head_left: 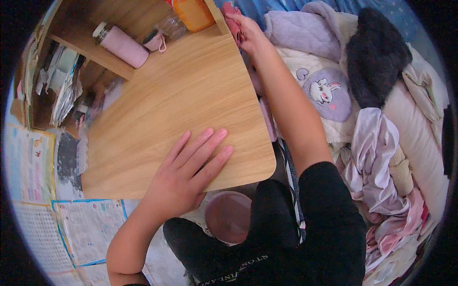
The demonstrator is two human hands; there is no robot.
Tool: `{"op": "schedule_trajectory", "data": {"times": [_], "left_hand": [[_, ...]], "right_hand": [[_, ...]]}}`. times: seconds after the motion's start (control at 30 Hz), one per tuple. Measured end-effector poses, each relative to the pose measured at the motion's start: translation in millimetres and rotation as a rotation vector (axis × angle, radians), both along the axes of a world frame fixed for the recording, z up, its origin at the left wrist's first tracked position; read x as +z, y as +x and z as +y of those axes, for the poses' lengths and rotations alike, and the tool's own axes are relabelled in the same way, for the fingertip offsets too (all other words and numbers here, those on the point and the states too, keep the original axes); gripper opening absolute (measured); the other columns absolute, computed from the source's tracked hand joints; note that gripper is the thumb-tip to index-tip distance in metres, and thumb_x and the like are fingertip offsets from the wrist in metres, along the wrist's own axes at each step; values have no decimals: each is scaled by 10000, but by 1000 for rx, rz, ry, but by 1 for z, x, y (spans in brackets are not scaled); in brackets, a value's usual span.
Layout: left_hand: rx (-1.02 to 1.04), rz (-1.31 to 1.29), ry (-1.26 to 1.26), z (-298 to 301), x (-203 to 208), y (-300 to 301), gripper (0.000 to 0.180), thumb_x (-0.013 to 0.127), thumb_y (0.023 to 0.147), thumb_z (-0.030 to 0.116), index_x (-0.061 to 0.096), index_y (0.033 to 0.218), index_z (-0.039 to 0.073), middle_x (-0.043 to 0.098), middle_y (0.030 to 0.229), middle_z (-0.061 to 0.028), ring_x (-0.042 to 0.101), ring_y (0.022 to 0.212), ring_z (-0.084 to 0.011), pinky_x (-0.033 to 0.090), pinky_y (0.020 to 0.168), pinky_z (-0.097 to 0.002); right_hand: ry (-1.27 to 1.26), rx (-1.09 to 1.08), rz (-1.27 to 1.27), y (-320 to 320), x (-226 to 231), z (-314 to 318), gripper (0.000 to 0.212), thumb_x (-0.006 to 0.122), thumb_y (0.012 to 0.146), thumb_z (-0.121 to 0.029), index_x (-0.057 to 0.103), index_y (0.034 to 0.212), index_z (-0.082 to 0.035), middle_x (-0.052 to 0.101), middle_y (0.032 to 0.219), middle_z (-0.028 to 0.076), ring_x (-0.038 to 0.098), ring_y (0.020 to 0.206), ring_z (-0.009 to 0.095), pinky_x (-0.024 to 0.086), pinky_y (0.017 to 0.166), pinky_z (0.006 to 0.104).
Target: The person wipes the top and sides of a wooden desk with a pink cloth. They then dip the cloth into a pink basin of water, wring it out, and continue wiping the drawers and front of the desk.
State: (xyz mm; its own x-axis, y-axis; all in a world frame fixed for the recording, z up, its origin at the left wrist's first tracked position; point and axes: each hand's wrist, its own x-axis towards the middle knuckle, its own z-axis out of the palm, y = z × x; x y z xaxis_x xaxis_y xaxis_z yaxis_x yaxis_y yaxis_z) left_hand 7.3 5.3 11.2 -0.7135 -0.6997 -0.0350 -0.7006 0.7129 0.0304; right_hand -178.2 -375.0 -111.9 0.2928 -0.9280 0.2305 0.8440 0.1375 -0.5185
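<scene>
My left hand [191, 164] lies flat on the pale wooden desk top [162, 109], fingers stretched toward the far side. My right hand [249, 35] reaches far forward past the desk's right edge. It grips a crumpled reddish-pink cloth [233, 24] against the outer side of the shelf's upright panel [218, 16]; part of the cloth is hidden by the fingers. On the desk, near the shelf, a pink thermos bottle [125, 46] leans tilted next to a small pink cup with a loop [155, 42]. An orange container [193, 14] is at the back.
Papers and books [64, 78] fill the shelf at the left. A pink basin [229, 217] sits below the desk's front edge, between my legs. To the right, a bed holds a rabbit-patterned fleece [329, 93], a black furry item [377, 57] and a shiny lilac cloth [374, 157].
</scene>
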Motion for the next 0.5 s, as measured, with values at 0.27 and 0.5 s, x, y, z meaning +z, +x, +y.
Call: {"op": "schedule_trajectory", "data": {"times": [0.27, 0.5], "left_hand": [[-54, 46, -46, -8, -6, 0, 790, 685, 766, 57, 503, 1534, 104, 456, 1633, -162, 453, 1499, -368, 321, 1246, -562], [-49, 53, -60, 0, -2, -1, 808, 632, 757, 3, 476, 1547, 66, 435, 1638, -179, 432, 1508, -378, 318, 1247, -565]], "right_hand": [[43, 95, -22, -15, -5, -7, 350, 685, 985, -190, 643, 1282, -10, 755, 1191, 178, 738, 1060, 314, 604, 920, 442], [138, 102, -49, -34, 2, 144, 410, 704, 977, -184, 619, 1334, -1, 745, 1221, 163, 739, 1065, 287, 596, 949, 408]]}}
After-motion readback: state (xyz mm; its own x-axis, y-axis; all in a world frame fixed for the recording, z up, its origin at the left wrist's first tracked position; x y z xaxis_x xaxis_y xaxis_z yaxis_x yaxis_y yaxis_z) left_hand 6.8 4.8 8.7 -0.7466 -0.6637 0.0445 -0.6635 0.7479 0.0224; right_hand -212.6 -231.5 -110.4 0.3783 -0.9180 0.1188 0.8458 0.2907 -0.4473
